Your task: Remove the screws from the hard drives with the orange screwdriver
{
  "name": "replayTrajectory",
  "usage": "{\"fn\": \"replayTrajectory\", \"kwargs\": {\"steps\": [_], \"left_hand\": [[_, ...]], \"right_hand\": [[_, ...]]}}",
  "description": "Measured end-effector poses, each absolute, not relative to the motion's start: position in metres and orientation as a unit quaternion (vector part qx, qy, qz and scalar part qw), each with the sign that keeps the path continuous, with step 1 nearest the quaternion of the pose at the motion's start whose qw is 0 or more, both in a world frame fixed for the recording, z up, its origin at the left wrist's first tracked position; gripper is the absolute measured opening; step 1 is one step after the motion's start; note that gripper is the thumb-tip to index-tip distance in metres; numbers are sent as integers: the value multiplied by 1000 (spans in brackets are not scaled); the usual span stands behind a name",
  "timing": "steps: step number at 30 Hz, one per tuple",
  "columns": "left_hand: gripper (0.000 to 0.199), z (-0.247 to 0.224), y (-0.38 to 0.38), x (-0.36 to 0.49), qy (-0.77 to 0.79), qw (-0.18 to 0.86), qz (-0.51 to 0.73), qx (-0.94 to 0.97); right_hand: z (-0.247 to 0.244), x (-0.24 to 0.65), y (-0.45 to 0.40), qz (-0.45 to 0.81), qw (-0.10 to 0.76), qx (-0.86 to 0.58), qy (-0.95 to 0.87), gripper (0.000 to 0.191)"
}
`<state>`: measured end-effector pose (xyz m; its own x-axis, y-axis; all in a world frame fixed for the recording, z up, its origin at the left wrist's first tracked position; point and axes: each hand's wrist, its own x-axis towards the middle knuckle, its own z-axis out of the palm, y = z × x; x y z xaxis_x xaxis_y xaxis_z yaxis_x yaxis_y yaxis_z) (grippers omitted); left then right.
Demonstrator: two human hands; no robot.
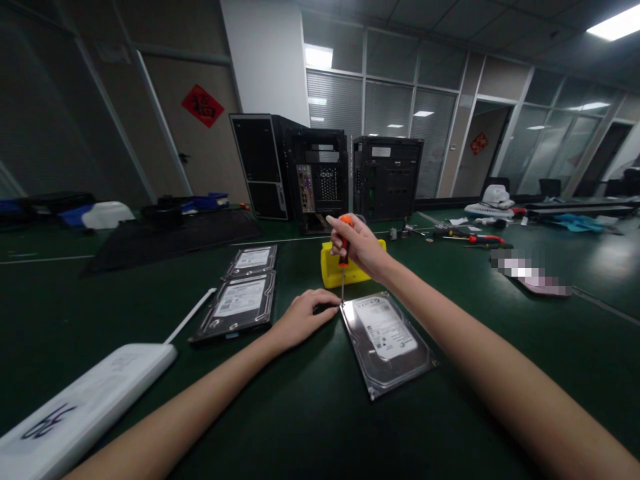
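A silver hard drive [384, 340] with a white label lies flat on the green table [300, 413]. My right hand [357, 247] grips the orange and black handle of a screwdriver [343, 257] held upright, its tip at the drive's far left corner. Beside that same corner is my left hand [310, 317], thumb and fingertips brought together near the screwdriver's tip; whatever is between them is too small to tell. A yellow holder [333, 272] stands just behind the screwdriver.
Two more hard drives [243, 300] lie left of my left hand. A white power strip [95, 400] is at the near left. Computer cases [260, 167] stand at the back. Tools [475, 239] and a pinkish flat object [547, 287] are on the right.
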<state>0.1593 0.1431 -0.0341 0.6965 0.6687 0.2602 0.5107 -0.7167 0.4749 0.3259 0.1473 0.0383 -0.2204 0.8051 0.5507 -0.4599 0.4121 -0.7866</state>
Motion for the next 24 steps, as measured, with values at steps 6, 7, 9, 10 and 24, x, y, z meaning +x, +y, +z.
{"fn": "replayTrajectory", "kwargs": {"steps": [6, 7, 9, 10, 24], "left_hand": [[24, -33, 142, 160, 327, 187, 208, 903], [24, -33, 143, 160, 327, 186, 207, 903], [24, -34, 143, 160, 327, 184, 207, 904], [24, -34, 143, 160, 326, 182, 206, 904], [24, -32, 142, 160, 327, 187, 204, 904]], "right_hand": [[44, 323, 139, 545, 577, -119, -596, 38], [45, 322, 138, 550, 570, -118, -599, 42], [47, 321, 137, 554, 559, -126, -603, 43], [48, 320, 137, 554, 557, -131, -604, 41], [41, 322, 145, 487, 611, -161, -603, 30]]}}
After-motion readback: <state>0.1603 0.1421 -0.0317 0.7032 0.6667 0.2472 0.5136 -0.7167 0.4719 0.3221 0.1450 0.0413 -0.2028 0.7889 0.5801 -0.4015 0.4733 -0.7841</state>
